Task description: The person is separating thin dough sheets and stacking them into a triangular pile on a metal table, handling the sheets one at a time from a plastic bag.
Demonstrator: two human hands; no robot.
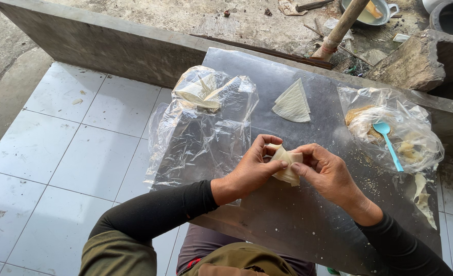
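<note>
Down in the head view, both hands met over a dark board [298, 220] wrapped in clear plastic film, and every place below is told from that board. Above its middle, the left hand [252, 171] and the right hand [326, 171] pinched 1 pale folded pastry wrapper [288, 166] between them. The left thumb and fingers closed narrowly on the wrapper's left side, and the right thumb and fingers closed on its right side, so the piece sat off the board's surface, gripped by both. Black sleeves covered both forearms.

Toward the board's far edge lay 1 flat, fan-shaped pastry sheet [293, 105], well apart from the hands. On the board's left part, spilling over its left edge, sat a crumpled clear plastic bag [201, 133] with more pale sheets [198, 94] inside its far end. On the board's right part lay another clear bag [390, 128] holding a brownish filling, and a light blue plastic spoon [390, 143] rested on it. Pale scraps [423, 197] lay near the board's right edge.

Left of the board spread white floor tiles [68, 153]. Beyond its far edge ran a grey concrete curb [98, 43], then bare ground with a wooden pole [341, 25] and a metal pot [367, 13].
</note>
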